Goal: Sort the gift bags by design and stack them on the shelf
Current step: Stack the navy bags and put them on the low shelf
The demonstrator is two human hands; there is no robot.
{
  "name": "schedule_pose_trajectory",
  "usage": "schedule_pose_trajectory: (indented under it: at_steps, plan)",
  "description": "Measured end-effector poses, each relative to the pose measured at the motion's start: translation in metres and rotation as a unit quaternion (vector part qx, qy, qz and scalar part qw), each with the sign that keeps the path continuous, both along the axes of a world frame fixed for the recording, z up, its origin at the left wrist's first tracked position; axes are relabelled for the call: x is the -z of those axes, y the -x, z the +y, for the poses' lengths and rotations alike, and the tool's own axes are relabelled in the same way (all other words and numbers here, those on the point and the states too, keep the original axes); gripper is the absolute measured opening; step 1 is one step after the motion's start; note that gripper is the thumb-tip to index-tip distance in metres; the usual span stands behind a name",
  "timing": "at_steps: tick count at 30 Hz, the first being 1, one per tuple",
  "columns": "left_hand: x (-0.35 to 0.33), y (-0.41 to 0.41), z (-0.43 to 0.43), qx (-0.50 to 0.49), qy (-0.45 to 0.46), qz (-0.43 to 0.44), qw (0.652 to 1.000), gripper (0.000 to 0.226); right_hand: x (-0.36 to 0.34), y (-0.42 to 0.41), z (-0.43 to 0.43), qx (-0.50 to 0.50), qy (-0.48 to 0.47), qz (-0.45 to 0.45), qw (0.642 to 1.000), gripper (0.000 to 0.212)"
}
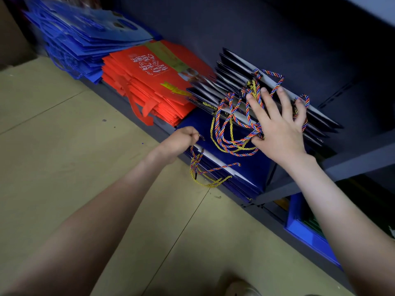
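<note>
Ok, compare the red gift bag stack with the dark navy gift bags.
The red gift bag stack has flat strap handles; the dark navy gift bags have twisted multicoloured cord handles. The red stack lies level, untouched; the navy bags are partly fanned, pressed by the right hand, a cord pinched by the left hand. Both sit on the shelf.
</note>
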State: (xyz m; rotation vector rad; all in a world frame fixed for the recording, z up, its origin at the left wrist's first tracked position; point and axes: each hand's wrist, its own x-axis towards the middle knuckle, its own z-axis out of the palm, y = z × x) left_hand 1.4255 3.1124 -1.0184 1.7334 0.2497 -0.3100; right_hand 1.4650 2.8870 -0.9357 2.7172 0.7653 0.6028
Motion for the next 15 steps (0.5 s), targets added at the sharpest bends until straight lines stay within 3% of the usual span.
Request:
schedule_pose_trajectory:
  at_steps: [10, 13, 15]
  plan:
    - [0.011, 0.003, 0.004, -0.047, 0.056, -0.089, 0.993, 0.030, 0.004, 0.004, 0.000, 0.005, 0.016, -0.006, 1.000, 0.103]
    - [0.004, 0.004, -0.001, -0.105, 0.156, -0.062, 0.980, 0.029, 0.005, 0.004, 0.001, 0.002, 0.016, -0.008, 1.000, 0.103]
    - [0.005, 0.010, -0.001, -0.173, 0.272, -0.008, 0.947, 0.025, 0.005, 0.005, 0.001, 0.002, 0.016, -0.004, 1.000, 0.104]
